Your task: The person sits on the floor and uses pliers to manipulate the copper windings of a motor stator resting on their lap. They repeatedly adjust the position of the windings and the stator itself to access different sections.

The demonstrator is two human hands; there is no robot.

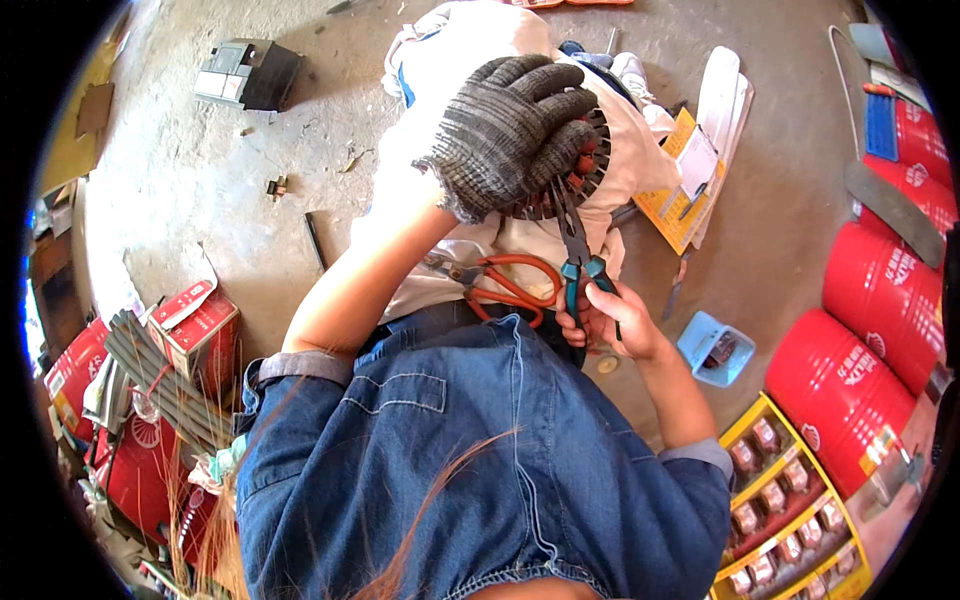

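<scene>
My left hand (512,128), in a grey knitted work glove, is curled over a round slotted motor stator (590,168) with reddish copper-coloured parts. Much of the stator is hidden under the glove. Bare, my right hand (622,322) grips long-nose pliers (573,238) by their teal-and-black handles. The jaws point up at the stator's near edge, beside my gloved fingers; whether they pinch anything there I cannot tell. Scissors with orange handles (520,285) lie on the pale cloth (400,170) across my lap, just left of the pliers.
On the concrete floor, a black-and-white box (250,76) lies far left, and a clipboard (692,165) at right. A blue plastic tub (716,348) sits near my right forearm. Red drums (845,385) and a yellow rack (790,500) line the right side; grey tubes (165,375) lean at left.
</scene>
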